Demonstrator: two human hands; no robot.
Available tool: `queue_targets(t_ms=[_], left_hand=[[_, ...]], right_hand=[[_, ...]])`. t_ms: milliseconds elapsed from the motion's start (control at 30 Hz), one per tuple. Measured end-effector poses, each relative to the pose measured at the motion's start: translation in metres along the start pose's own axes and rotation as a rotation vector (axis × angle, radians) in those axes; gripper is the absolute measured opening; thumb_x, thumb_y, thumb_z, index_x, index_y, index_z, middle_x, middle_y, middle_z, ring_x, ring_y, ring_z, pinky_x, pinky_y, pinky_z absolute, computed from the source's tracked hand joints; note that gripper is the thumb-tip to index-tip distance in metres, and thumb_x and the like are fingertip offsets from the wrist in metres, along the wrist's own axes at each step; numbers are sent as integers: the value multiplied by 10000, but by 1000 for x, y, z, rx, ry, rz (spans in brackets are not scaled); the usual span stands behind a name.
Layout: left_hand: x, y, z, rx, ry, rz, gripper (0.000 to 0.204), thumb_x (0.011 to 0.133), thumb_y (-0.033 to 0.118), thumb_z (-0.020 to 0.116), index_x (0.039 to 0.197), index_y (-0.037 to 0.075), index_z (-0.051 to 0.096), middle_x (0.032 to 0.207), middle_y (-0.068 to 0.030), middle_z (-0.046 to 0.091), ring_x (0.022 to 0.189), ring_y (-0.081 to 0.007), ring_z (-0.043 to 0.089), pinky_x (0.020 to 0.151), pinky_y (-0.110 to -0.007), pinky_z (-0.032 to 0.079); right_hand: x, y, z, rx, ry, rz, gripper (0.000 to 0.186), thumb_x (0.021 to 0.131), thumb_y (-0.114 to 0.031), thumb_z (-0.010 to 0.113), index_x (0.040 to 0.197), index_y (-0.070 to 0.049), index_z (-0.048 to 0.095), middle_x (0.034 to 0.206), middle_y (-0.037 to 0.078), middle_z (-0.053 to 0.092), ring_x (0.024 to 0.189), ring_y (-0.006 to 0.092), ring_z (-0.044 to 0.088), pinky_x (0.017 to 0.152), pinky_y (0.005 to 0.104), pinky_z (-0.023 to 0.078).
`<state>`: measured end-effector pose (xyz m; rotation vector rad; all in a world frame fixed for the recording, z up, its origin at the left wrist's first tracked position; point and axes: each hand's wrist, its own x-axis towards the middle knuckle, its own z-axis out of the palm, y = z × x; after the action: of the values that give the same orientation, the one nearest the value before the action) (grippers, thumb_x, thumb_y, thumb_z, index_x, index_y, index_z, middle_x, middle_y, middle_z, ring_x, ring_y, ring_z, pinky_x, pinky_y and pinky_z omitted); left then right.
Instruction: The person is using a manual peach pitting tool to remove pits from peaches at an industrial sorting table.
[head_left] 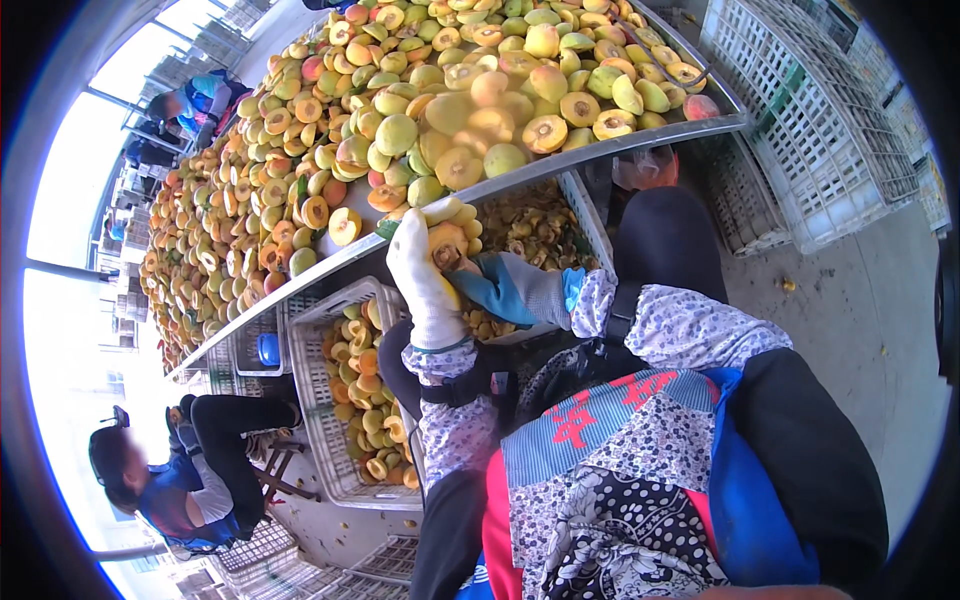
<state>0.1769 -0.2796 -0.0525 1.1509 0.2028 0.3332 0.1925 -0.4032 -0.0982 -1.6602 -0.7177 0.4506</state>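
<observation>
Two gloved hands: left hand [425, 285], right hand [505, 290] both grip one halved peach [446, 245].

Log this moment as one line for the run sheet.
left hand: white glove, holding peach half | right hand: blue glove, at the half's pit | below: white crate of halves | table: heaped halves

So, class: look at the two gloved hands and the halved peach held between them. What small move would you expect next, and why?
Probably a small scoop or twist by the right hand to free the stone. The left hand, in a white glove, holds the halved peach with its cut face open, and the blue-gloved fingers sit against that face. Below, one crate holds halves and another crate holds brownish scraps.
</observation>
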Motion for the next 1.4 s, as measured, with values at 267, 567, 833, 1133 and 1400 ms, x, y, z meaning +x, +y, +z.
queue_targets(t_ms=[267, 567, 833, 1133, 1400], left_hand=[[-1, 2, 11, 96, 3, 160, 438, 1000, 345, 507, 1048, -64, 659, 876, -162, 704, 682, -199, 652, 652, -283, 532], [0, -2, -1, -358, -275, -90, 450, 999, 419, 451, 1048, 14, 643, 752, -72, 608, 617, -217, 575, 557, -355, 497], [22, 10, -38, -580, -14, 62, 409, 960, 465, 495, 1038, 84, 620, 829, -53, 645, 677, -222, 609, 567, -327, 508], [16, 108, -121, 833, 728, 278, 403, 886, 332, 604, 1159, 49, 690, 1099, -142, 681, 933, -225, 650, 809, -361, 523], [129, 49, -116, 1832, 415, -84, 657, 782, 465, 626, 1283, 43, 578, 1187, -243, 645, 1142, -373, 604, 969, -416, 456]], right_hand=[[-6, -41, -28, 187, -326, 474, 636, 954, -661, 381, 865, -62, 575, 608, 46, 529, 485, 154, 527, 408, 328, 421], [-10, -31, -38, 837, -766, 599, 531, 932, -659, 457, 760, -161, 521, 566, -85, 283, 447, 48, 269, 390, 241, 275], [-7, 0, -27, -448, -218, 165, 534, 942, -537, 512, 1047, -33, 652, 846, 192, 683, 844, 343, 664, 772, 445, 503], [9, 7, -41, -539, 228, 70, 378, 933, -404, 575, 932, -35, 655, 830, 253, 669, 823, 451, 646, 722, 528, 511], [2, -2, -29, -496, 171, -11, 333, 902, -368, 637, 976, -44, 618, 808, 255, 662, 787, 451, 647, 667, 526, 518]])
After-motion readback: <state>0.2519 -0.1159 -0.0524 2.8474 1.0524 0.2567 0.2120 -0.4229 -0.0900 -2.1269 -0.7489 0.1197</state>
